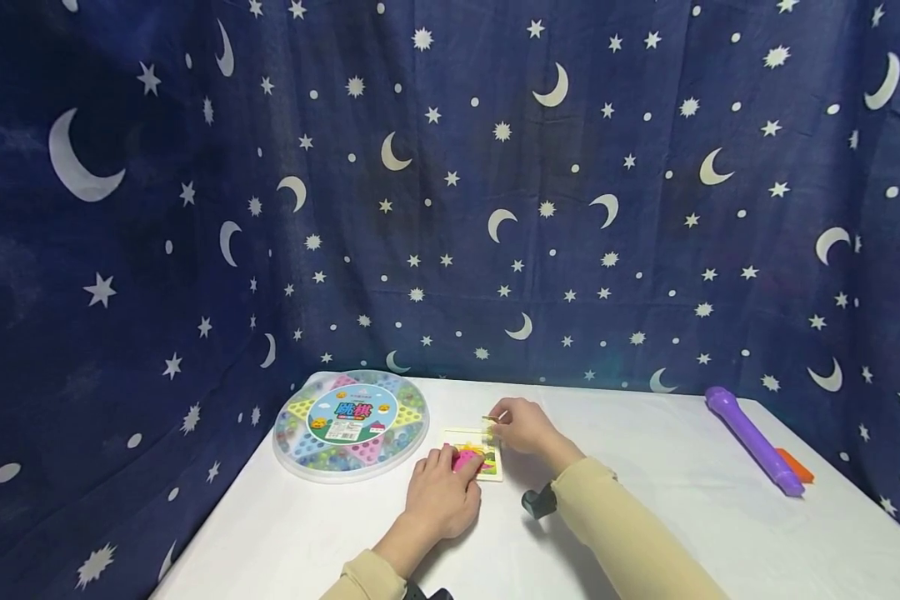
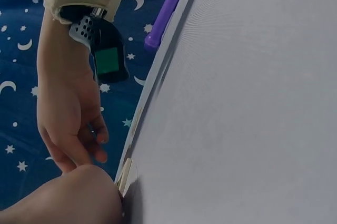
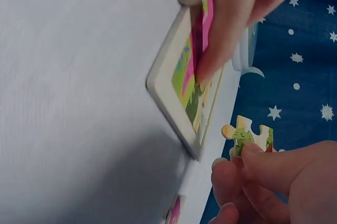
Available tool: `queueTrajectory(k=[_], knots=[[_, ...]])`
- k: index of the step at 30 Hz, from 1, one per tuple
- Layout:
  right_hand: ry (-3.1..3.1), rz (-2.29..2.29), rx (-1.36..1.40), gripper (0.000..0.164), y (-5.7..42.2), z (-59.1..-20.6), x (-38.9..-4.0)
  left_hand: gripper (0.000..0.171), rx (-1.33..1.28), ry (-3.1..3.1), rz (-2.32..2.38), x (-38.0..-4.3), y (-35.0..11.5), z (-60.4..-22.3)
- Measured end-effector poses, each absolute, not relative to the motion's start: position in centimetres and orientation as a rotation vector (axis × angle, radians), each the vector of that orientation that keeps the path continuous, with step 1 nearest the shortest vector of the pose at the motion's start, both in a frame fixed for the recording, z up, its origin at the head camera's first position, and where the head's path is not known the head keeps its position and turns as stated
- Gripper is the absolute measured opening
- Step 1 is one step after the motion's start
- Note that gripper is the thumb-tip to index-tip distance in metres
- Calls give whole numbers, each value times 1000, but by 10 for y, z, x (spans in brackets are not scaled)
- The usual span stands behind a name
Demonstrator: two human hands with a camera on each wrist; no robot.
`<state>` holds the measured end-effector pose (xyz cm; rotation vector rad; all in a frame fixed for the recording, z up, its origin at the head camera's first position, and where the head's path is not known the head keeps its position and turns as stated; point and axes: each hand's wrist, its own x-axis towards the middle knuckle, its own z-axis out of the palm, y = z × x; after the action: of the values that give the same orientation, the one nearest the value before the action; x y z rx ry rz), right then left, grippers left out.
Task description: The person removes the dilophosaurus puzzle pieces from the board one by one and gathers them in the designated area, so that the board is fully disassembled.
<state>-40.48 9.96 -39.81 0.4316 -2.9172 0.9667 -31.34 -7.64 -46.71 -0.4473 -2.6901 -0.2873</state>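
A small jigsaw puzzle in a pale frame lies on the white table, its picture pink, green and yellow. My left hand rests over its near left part, with fingers and thumb around a pink area; part of the picture is hidden beneath. Above the puzzle's far right corner, my right hand pinches a jigsaw piece between thumb and fingers. That piece is green and cream with a rounded tab, held clear of the board. In the left wrist view, the puzzle shows only as a thin edge.
A round Chinese checkers set with colored marbles lies left of the puzzle. Toward the right edge are a purple stick-shaped object and an orange block. A small pink and green thing appears low in the right wrist view.
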Motion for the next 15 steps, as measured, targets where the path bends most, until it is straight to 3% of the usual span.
queueTrajectory(k=[15], knots=[[-2906, 1123, 346, 19, 164, -397, -408, 28, -423, -2594, -368, -308, -78, -461]])
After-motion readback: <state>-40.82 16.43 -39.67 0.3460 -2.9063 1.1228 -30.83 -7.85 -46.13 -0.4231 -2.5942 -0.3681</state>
